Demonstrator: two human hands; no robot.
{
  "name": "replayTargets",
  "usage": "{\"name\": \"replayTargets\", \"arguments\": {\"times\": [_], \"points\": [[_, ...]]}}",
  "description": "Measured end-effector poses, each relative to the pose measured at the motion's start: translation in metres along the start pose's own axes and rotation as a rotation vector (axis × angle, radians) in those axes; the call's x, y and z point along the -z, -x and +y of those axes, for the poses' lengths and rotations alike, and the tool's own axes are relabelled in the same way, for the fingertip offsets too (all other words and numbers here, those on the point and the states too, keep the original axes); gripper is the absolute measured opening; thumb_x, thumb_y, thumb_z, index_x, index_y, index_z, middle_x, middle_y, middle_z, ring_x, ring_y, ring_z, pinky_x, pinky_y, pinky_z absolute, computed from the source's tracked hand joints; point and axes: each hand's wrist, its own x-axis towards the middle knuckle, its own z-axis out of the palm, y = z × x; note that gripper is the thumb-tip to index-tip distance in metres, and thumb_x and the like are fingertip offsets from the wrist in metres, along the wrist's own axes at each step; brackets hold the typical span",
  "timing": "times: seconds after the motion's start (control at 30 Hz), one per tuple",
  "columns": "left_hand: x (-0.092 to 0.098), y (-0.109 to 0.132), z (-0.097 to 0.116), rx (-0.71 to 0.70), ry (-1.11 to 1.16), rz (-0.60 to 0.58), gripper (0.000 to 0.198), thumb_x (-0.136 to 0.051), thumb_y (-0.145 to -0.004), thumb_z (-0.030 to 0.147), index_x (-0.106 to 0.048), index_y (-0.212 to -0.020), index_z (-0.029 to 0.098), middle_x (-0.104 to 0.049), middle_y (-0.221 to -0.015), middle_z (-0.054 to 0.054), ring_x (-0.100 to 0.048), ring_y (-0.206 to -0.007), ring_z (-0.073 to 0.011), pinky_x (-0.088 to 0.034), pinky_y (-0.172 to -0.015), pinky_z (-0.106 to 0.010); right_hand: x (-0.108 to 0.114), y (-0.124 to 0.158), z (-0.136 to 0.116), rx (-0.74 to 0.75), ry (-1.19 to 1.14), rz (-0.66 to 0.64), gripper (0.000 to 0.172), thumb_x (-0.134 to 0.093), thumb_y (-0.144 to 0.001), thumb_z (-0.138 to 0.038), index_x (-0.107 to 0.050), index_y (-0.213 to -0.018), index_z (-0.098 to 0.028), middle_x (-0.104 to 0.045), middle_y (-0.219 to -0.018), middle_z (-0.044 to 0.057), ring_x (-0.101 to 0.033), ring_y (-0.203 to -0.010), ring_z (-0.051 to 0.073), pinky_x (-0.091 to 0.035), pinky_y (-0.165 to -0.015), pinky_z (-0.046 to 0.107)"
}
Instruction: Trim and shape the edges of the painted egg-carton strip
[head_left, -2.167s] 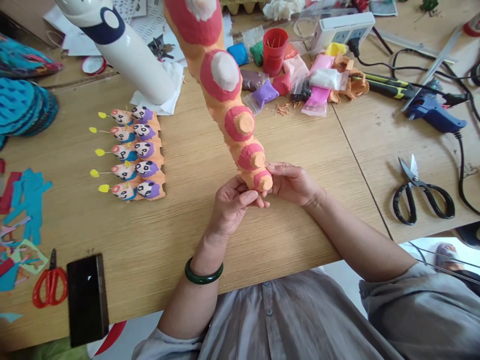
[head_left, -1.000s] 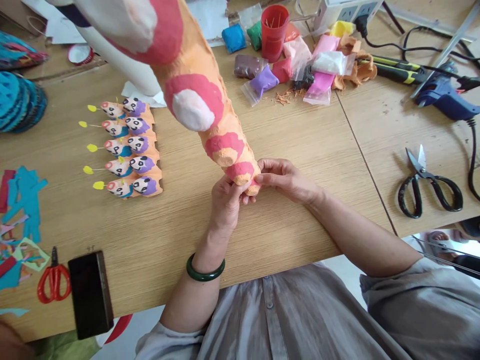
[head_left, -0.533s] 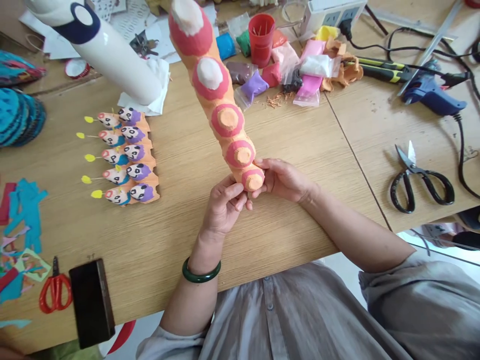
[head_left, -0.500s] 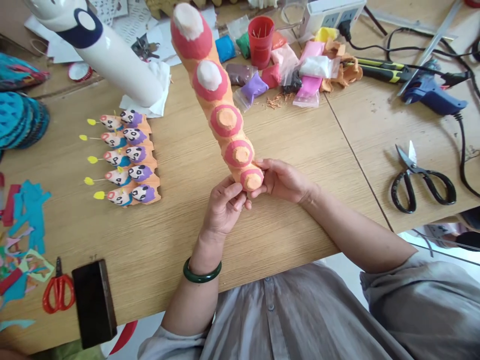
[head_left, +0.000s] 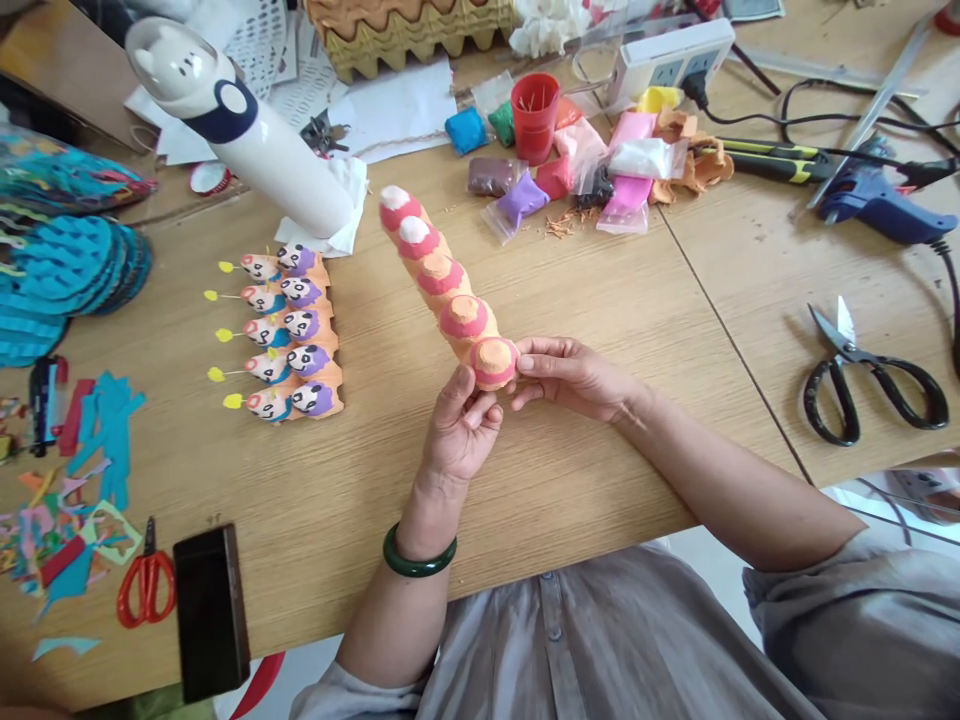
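A long egg-carton strip [head_left: 442, 285] of joined cups, painted orange with pink rings and white tips, slants away from me toward the far side of the table. My left hand [head_left: 461, 425] pinches its near end from below, the fingers curled against the last cup. My right hand [head_left: 570, 378] comes in from the right, with its fingertips pressed on that same cup. A green bangle [head_left: 418, 553] circles my left wrist. The strip's far end appears to be raised above the wooden table [head_left: 375, 500].
Beyond the strip stand a white bottle [head_left: 255, 130] and a painted egg-carton row with panda faces [head_left: 289, 335]. Clay packets [head_left: 574, 165], a red cup [head_left: 535, 115], a glue gun [head_left: 874, 210] and black scissors [head_left: 855, 385] lie further off. A phone [head_left: 211, 612] sits near the front edge.
The strip has tipped from nearly upright toward a lower slant, pointing further away, and looks smaller. The view has shifted back, showing more of the table. Both hands still hold its near end.
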Motion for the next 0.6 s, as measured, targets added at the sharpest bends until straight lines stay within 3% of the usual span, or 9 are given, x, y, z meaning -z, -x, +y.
{"name": "replayTargets", "arguments": {"times": [0.27,0.43,0.6], "points": [[-0.001,0.001,-0.007,-0.063,-0.061,-0.075,0.036,-0.099,-0.065,0.034,-0.074,-0.085,0.017,-0.074,-0.07,0.005,-0.049,-0.042,-0.0002,-0.059,-0.052,-0.014,0.004,-0.002,0.001,-0.019,-0.017,0.04,0.03,-0.094,-0.079,-0.038,-0.08,-0.088,-0.014,-0.078,-0.079,0.001,-0.076,-0.073,0.011,-0.067,-0.076,0.02],[-0.002,0.0,-0.009,-0.13,-0.113,-0.022,0.042,-0.1,-0.061,0.042,-0.072,-0.078,0.016,-0.071,-0.065,0.005,-0.047,-0.041,-0.0003,-0.057,-0.049,-0.015,0.002,-0.001,0.001,-0.021,-0.021,-0.007,0.027,-0.088,-0.085,-0.037,-0.078,-0.092,-0.013,-0.078,-0.081,0.003,-0.076,-0.077,0.013,-0.067,-0.079,0.024],[-0.005,0.002,-0.013,-0.271,-0.205,-0.004,0.039,-0.099,-0.065,0.042,-0.068,-0.069,0.018,-0.056,-0.048,0.01,-0.045,-0.039,-0.0015,-0.053,-0.048,-0.015,0.001,-0.004,0.001,-0.048,-0.104,0.027,0.028,-0.07,-0.096,-0.041,-0.075,-0.094,-0.014,-0.075,-0.084,0.004,-0.073,-0.078,0.016,-0.068,-0.077,0.031]]}}
